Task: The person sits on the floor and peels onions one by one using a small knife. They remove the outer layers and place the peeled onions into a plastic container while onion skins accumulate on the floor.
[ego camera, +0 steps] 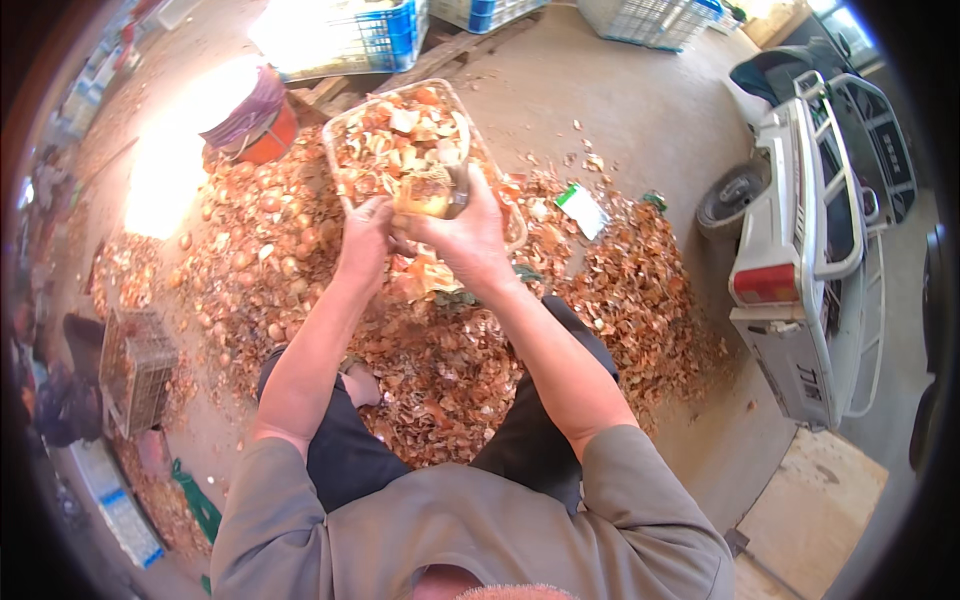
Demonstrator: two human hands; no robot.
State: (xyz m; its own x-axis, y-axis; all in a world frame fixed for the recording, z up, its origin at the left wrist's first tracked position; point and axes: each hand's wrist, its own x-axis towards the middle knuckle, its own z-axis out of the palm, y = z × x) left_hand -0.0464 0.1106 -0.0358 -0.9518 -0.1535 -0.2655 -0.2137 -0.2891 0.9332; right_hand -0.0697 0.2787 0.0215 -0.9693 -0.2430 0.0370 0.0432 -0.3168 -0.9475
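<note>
Both hands are together over the near half of a plastic basket [335, 161] filled with peeled onion pieces and skins. Between them is a yellowish onion [421, 196] with its stringy roots facing up. My left hand [367, 236] has its fingers curled at the onion's lower left side. From the right, my right hand [472, 236] wraps around it, its thumb reaching across to the left fingers. A dark, flat object [458, 191], perhaps a blade, shows between the onion and the right fingers. Loose skin [431, 274] lies just below the hands.
Whole onions [270, 202] lie heaped at left, dry skins [637, 300] at right and between my legs. A red bucket [270, 139] stands behind the onions. Crates [382, 37] line the back. A grey cargo vehicle [787, 300] stands right; a slatted crate [139, 367] sits left.
</note>
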